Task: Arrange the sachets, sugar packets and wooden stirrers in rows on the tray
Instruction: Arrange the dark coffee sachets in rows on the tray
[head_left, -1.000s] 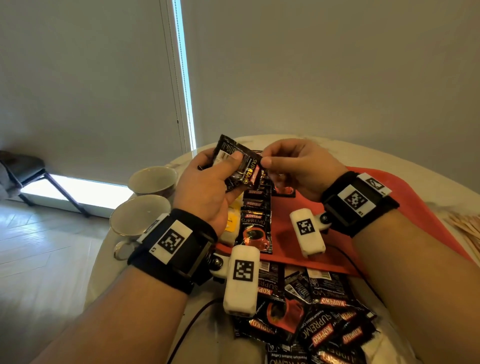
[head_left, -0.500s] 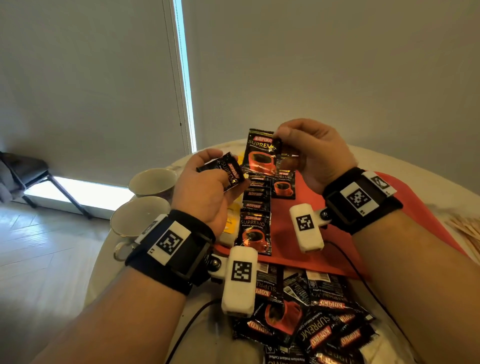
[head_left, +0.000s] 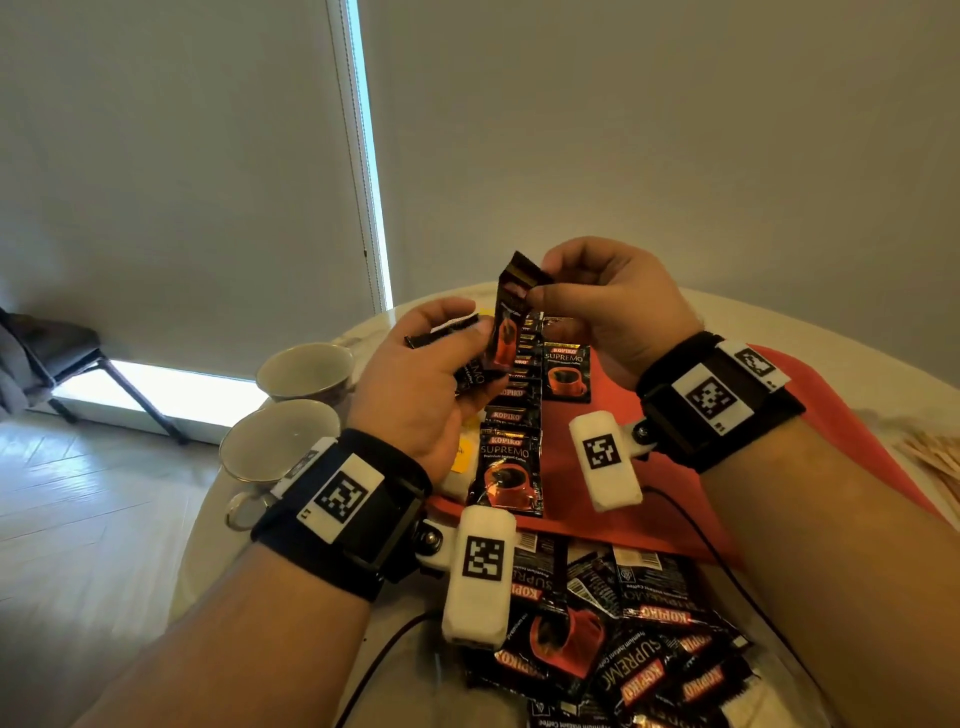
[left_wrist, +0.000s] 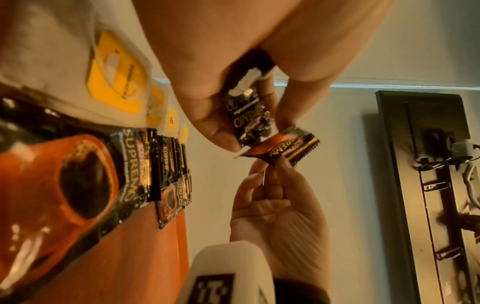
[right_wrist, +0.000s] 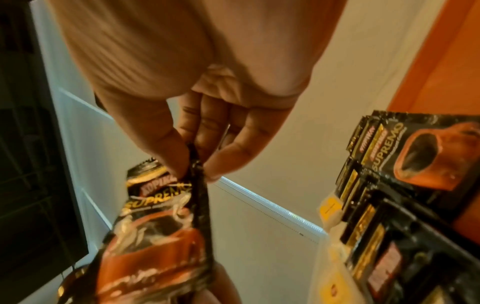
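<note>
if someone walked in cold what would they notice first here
Both hands are raised over the table: the right hand pinches a coffee sachet by its top edge, and the left hand holds another sachet. Below them a column of matching sachets overlaps along the orange tray. A loose heap of sachets lies nearest the camera, and two cups stand at the left.

loose sachet pile (head_left: 623, 654) cut off at bottom edge, wooden stirrers (head_left: 935, 462) cropped at right
</note>
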